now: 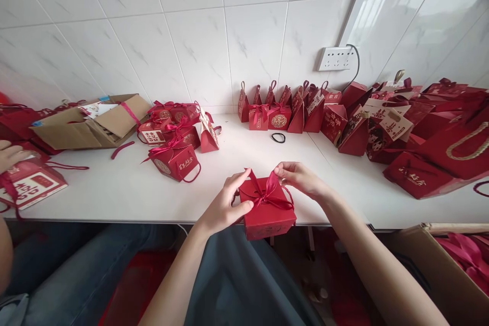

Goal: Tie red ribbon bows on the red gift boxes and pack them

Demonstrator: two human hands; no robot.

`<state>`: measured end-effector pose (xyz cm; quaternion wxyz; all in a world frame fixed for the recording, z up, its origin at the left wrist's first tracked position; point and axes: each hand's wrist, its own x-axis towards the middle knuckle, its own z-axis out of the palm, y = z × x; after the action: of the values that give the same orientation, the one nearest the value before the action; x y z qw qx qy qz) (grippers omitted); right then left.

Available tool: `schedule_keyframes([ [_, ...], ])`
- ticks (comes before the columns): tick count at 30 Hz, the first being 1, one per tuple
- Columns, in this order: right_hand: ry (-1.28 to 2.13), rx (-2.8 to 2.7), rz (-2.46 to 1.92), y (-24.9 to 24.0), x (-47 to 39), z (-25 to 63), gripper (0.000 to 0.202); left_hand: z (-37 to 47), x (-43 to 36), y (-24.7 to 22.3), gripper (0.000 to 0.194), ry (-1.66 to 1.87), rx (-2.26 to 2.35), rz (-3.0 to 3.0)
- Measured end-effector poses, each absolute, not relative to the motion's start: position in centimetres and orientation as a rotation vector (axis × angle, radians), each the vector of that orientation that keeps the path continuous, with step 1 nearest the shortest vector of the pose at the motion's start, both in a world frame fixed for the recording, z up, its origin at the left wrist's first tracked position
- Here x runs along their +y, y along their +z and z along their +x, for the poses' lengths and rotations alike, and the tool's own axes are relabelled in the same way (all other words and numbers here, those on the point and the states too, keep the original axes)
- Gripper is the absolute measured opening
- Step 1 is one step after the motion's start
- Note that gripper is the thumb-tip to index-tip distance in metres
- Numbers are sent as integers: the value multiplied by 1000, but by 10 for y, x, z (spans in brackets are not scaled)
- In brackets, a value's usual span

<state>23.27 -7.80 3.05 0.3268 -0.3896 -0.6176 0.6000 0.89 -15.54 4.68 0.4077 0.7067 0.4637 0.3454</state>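
A red gift box (269, 221) with a ribbon bow (264, 196) on its lid sits at the table's front edge, partly over it. My left hand (225, 201) holds the box's left side, the thumb on the lid's corner and the index fingertip by the bow's upper left end. With thumb and fingers closed, my right hand (300, 177) pinches the bow's upper right part. A twisted cord handle (288, 194) shows along the box's right side.
Several red boxes (173, 163) with bows stand left of centre. More red boxes (313, 107) line the wall and crowd the right. A black band (278, 137) lies behind my hands. An open carton (439, 260) of ribbons is at lower right. A co-worker's hand (11, 155) touches a box at far left.
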Motion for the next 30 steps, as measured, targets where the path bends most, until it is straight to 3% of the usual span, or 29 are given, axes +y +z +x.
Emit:
schedule_keyframes([
  [5,917,-1636,-1369,36,-104,236,39,3,-155,44,67,856,1157,1726],
  [8,759,-1541,-1380,44,-134,247,41,3,-159,42,63,918,1162,1644],
  [11,827,-1661,-1451,51,-163,252,51,6,-169,43,54,1131,1323,1491],
  [14,932,-1755,-1476,53,-180,248,52,10,-183,45,26,1279,1601,1381],
  [21,940,-1844,-1361,51,-182,238,25,29,-204,56,35,998,1643,1538],
  [30,855,-1707,-1272,45,-172,233,16,27,-189,52,34,957,1434,1415],
])
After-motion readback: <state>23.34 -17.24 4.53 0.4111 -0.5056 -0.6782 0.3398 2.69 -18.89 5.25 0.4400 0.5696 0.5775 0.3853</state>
